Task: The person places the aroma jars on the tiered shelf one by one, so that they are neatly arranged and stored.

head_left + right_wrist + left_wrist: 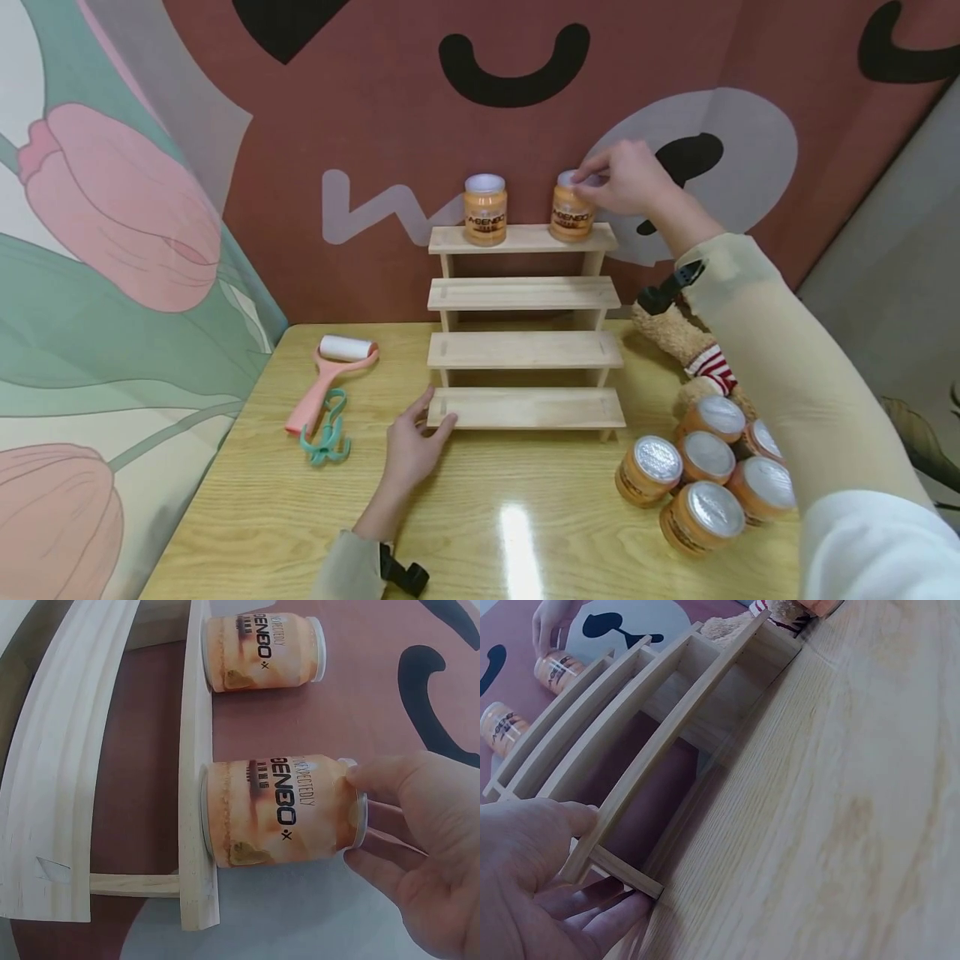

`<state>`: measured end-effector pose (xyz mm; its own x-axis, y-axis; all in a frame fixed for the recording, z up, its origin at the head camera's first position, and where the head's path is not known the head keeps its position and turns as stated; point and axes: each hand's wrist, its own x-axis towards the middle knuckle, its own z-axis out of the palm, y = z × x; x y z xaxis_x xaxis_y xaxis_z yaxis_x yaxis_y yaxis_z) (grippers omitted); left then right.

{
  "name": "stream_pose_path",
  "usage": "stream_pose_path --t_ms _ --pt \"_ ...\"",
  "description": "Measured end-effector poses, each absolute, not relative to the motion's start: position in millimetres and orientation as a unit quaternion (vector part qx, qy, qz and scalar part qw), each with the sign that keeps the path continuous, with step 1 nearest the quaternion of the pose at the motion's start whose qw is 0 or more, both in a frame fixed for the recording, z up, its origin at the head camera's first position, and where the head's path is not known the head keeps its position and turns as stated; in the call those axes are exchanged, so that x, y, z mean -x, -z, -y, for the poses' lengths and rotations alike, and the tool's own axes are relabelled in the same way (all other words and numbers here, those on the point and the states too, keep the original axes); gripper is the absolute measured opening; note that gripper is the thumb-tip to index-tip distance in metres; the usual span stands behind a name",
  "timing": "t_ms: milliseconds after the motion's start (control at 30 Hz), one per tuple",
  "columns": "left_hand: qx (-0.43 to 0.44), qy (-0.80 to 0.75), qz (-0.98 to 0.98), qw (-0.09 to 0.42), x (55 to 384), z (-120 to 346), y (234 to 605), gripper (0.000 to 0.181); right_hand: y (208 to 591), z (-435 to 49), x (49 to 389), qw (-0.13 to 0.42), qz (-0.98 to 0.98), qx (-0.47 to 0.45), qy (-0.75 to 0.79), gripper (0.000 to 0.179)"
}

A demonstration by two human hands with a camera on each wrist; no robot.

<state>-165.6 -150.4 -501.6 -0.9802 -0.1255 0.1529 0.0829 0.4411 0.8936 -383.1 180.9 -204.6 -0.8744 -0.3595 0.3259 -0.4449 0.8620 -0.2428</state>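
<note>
A stepped wooden display rack (525, 407) with several tiers stands against the backdrop. On its top tier are two orange-labelled cans with pale lids, the left can (485, 215) and the right can (572, 218). My right hand (628, 179) pinches the right can near its lid, thumb and fingers on opposite sides of the rim. The right wrist view shows that can's base against the tier board. Low at the front, my left hand (415, 448) grips the left end of the bottom tier, its thumb over the board and its fingers (622, 919) beside and under the end.
Several more cans (708, 454) stand grouped on the table (480, 533) at the right. Behind them lies a plush toy (671, 333), partly hidden by my right arm. A pink-handled lint roller (318, 396) and a green hook-like piece (327, 437) lie at the left.
</note>
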Motion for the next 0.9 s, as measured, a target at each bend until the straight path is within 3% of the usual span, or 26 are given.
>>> stream_pose_path --t_ms 900 --pt "-0.023 0.522 0.847 0.098 162.6 156.7 503.3 0.065 218.2 -175.9 384.3 0.096 0.937 -0.222 -0.253 0.027"
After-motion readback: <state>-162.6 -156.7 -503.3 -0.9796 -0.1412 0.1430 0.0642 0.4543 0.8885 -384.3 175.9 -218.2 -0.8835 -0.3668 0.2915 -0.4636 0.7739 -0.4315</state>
